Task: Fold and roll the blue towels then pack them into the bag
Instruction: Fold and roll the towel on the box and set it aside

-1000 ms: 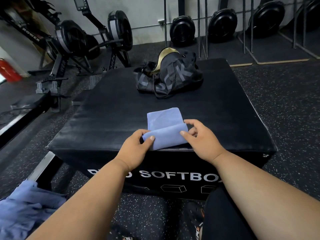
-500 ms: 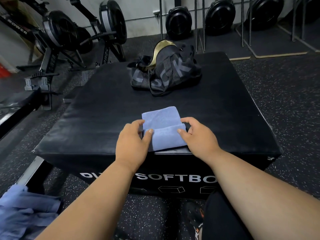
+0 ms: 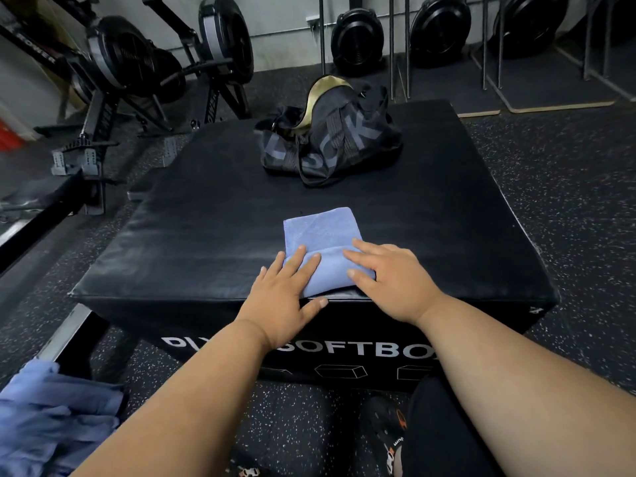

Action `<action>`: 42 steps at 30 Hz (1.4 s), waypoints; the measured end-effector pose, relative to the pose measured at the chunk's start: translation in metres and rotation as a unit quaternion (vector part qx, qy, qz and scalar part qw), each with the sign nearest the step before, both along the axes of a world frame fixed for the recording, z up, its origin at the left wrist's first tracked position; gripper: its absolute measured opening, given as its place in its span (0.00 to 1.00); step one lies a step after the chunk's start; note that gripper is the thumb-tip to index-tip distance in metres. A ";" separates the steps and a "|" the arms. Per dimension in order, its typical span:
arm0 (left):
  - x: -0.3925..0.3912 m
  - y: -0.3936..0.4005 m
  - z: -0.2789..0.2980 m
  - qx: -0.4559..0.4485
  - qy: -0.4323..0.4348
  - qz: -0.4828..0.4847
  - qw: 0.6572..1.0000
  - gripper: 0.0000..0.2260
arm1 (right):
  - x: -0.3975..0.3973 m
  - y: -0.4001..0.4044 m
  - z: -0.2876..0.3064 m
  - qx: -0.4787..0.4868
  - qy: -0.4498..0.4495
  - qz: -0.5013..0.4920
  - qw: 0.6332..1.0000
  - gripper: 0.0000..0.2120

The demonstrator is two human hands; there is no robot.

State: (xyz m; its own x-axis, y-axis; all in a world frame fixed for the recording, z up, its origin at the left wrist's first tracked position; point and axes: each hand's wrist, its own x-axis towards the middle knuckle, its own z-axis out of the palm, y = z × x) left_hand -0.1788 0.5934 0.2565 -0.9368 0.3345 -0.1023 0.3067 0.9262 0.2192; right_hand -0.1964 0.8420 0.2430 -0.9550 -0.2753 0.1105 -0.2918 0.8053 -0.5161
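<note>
Blue towel point(image 3: 318, 232), partly rolled, at the near edge of a black box tabletop point(image 3: 213, 215) lettered "SOFTBO". Left hand point(image 3: 285, 301) and right hand point(image 3: 395, 280) press it, each grip flat-fingered. Behind: black bag point(image 3: 330, 139), lettering only partly legible.

Bare top of the soft box point(image 3: 192, 235) is left between the folded blue towel point(image 3: 320, 232) at the near edge and the bag point(image 3: 330, 142) near the far edge.

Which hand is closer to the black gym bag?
Right. The right hand rests on the folded blue towel almost straight below the black gym bag; the left hand sits nearer the box's front edge.
</note>
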 end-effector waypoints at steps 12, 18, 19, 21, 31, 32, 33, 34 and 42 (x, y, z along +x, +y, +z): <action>-0.009 -0.015 0.030 0.239 -0.038 0.083 0.967 0.09 | -0.002 0.007 0.014 -0.147 -0.025 -0.051 0.988 0.18; -0.019 -0.009 0.035 0.372 -0.083 0.211 0.900 0.09 | -0.021 -0.007 0.014 -0.320 -0.072 -0.148 0.933 0.08; -0.020 -0.006 0.033 0.371 -0.088 0.232 0.895 0.09 | -0.024 -0.010 0.013 -0.293 -0.077 -0.158 0.940 0.10; -0.023 -0.003 0.027 0.363 -0.096 0.273 0.886 0.12 | -0.028 -0.017 0.011 -0.238 -0.080 -0.176 0.952 0.13; -0.036 0.012 0.028 0.212 -0.068 0.324 0.919 0.15 | -0.041 -0.030 0.005 -0.105 -0.056 -0.203 0.972 0.19; -0.037 0.012 0.028 0.207 -0.067 0.323 0.921 0.16 | -0.041 -0.030 0.005 -0.105 -0.055 -0.200 0.973 0.21; -0.038 0.011 0.028 0.206 -0.068 0.324 0.921 0.15 | -0.041 -0.030 0.005 -0.109 -0.053 -0.199 0.973 0.21; -0.040 0.011 0.027 0.205 -0.069 0.324 0.921 0.13 | -0.040 -0.030 0.005 -0.113 -0.048 -0.197 0.973 0.22; -0.033 0.026 0.026 0.141 0.076 0.240 0.958 0.21 | -0.024 -0.041 0.010 -0.014 0.131 -0.062 0.989 0.19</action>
State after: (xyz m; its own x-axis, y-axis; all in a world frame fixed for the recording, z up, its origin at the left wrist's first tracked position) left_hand -0.2114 0.6197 0.2826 -0.9865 -0.1440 0.0775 -0.0915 0.8791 0.4677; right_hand -0.2203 0.8008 0.2534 -0.9187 -0.1515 0.3647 -0.3190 0.8292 -0.4590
